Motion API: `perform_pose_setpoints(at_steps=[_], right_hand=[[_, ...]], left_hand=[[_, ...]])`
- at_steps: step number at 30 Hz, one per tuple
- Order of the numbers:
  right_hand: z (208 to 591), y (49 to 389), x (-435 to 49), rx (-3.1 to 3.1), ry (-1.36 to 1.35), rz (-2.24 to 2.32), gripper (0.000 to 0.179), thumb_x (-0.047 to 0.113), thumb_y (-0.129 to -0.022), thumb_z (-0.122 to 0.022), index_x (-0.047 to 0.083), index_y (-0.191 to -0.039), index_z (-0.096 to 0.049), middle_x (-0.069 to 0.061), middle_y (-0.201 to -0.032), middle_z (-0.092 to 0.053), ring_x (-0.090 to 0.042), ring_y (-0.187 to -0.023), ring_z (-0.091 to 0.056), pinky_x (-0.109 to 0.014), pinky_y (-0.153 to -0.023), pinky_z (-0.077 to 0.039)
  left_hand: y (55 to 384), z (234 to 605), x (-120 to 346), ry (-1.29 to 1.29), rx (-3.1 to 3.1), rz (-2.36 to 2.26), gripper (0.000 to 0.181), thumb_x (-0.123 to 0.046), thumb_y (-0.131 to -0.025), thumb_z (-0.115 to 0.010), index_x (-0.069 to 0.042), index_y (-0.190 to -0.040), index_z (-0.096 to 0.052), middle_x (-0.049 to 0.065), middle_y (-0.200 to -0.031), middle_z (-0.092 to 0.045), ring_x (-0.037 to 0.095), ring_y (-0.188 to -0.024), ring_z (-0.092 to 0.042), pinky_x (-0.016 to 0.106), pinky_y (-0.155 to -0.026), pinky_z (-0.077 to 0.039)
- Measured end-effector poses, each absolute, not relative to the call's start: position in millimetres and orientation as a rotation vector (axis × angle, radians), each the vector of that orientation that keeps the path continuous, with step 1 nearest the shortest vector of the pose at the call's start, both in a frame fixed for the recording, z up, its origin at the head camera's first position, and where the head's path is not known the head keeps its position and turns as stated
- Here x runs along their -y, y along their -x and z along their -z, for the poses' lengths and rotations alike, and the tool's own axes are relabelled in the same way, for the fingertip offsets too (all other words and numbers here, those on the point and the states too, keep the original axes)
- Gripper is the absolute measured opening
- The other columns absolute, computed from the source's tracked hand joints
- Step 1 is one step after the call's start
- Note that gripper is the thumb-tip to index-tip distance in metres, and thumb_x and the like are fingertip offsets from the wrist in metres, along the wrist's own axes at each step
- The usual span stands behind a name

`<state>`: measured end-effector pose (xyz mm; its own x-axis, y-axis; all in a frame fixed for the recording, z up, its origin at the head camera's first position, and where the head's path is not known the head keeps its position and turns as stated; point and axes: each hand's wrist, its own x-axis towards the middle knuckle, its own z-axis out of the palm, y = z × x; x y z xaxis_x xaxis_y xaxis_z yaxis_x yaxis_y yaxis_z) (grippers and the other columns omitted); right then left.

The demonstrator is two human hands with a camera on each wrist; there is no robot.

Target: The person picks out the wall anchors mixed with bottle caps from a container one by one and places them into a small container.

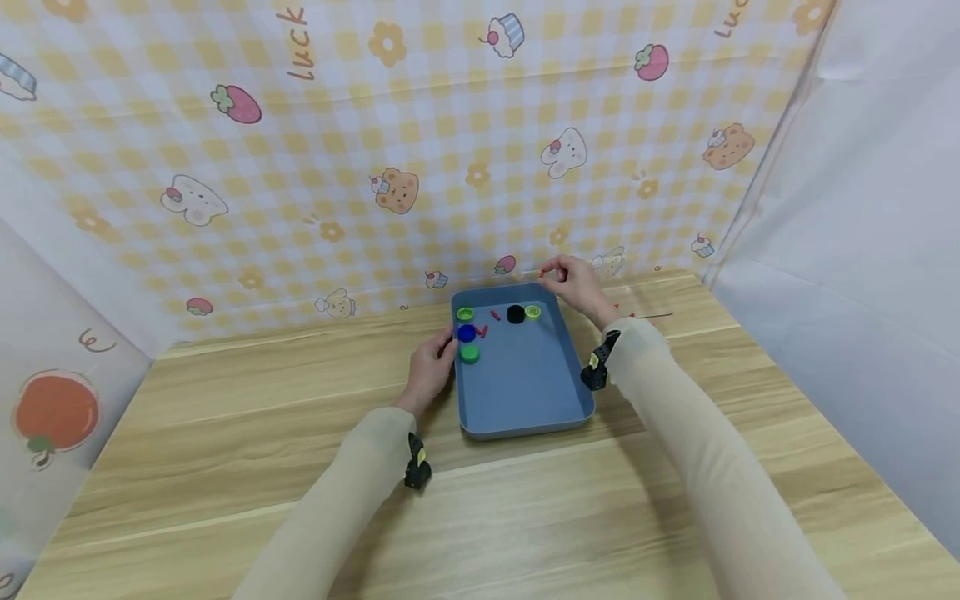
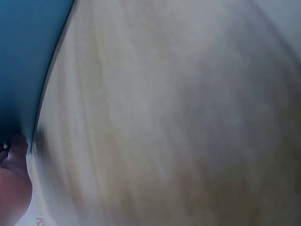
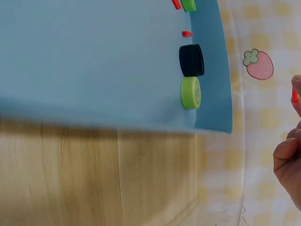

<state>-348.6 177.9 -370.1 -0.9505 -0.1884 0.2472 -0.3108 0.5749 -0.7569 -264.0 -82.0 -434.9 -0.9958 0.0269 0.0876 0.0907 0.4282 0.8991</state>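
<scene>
I grip with my left hand [image 1: 431, 368] the left wall of the blue tray [image 1: 525, 387] at mid-frame, where round caps [image 1: 516, 314] sit (short red sticks [image 1: 495, 316] among them). Right of centre, my right hand [image 1: 577, 285] pinches a small orange-red piece [image 1: 542, 273] near the tray's far right corner.

Wears 2 long sleeves: a left sleeve [image 1: 337, 508] and a right sleeve [image 1: 712, 450], both plain cream, roomy along the forearm and lightly creased. Ends both in soft, slightly bunched cuffs [image 1: 388, 423] near the wrist. Carries 2 matching devices at the cuffs: a left wrist camera [image 1: 417, 474] and a right wrist camera [image 1: 595, 378], each small, blocky and black, with a yellow-green patch [image 1: 422, 455] and a dark band [image 1: 611, 340]. Goes bare from cuff to fingertips at left hand [image 1: 431, 367] and right hand [image 1: 576, 286]. Bears finer markings, if any, too small to read.
</scene>
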Motion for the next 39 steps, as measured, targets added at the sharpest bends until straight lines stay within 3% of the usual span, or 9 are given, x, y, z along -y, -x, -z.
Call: perform_pose_setpoints(at_steps=[9, 21, 27, 35, 39], right_hand=[[371, 345, -196, 2.57, -0.351, -1.385, 0.025, 0.012, -0.089, -0.064, -0.004, -0.108, -0.064, -0.002, -0.065, -0.034, -0.013, -0.054, -0.031, -0.029, -0.069, -0.038], [376, 331, -225, 2.508, -0.207, -1.494, 0.027, 0.016, -0.091, -0.062, -0.004, -0.11, -0.06, -0.003, -0.074, -0.035, -0.012, -0.063, -0.033, -0.026, -0.066, -0.033], [380, 328, -237, 2.501, -0.155, -1.404, 0.024, 0.019, -0.091, -0.062, 0.001, -0.107, -0.063, 0.0, -0.072, -0.036, -0.009, -0.056, -0.031, -0.023, -0.054, -0.032], [389, 326, -251, 2.49, -0.143, -1.327, 0.021, 0.017, -0.089, -0.065, 0.0, -0.102, -0.064, -0.001, -0.07, -0.037, -0.01, -0.054, -0.032, -0.023, -0.061, -0.033], [391, 326, -258, 2.488, -0.12, -1.305, 0.02, 0.016, -0.088, -0.066, 0.0, -0.1, -0.064, -0.001, -0.07, -0.037, -0.008, -0.054, -0.032, -0.022, -0.058, -0.031]], left_hand=[[263, 439, 84, 0.093, 2.628, 1.605, 0.042, -0.015, -0.099, -0.048, -0.003, -0.139, -0.045, 0.012, -0.143, -0.044, 0.028, -0.133, -0.041, 0.039, -0.11, -0.035], [263, 436, 85, 0.079, 2.633, 1.627, 0.042, -0.017, -0.099, -0.047, -0.005, -0.14, -0.043, 0.01, -0.144, -0.043, 0.025, -0.134, -0.04, 0.037, -0.11, -0.035], [265, 437, 84, 0.09, 2.631, 1.628, 0.043, -0.016, -0.099, -0.047, -0.004, -0.14, -0.042, 0.012, -0.145, -0.042, 0.027, -0.134, -0.039, 0.038, -0.111, -0.035], [264, 436, 84, 0.101, 2.623, 1.639, 0.043, -0.017, -0.1, -0.047, -0.003, -0.14, -0.043, 0.011, -0.144, -0.043, 0.026, -0.134, -0.039, 0.037, -0.11, -0.035], [263, 435, 83, 0.104, 2.624, 1.64, 0.043, -0.016, -0.1, -0.046, -0.003, -0.14, -0.042, 0.012, -0.144, -0.043, 0.026, -0.134, -0.039, 0.038, -0.11, -0.035]])
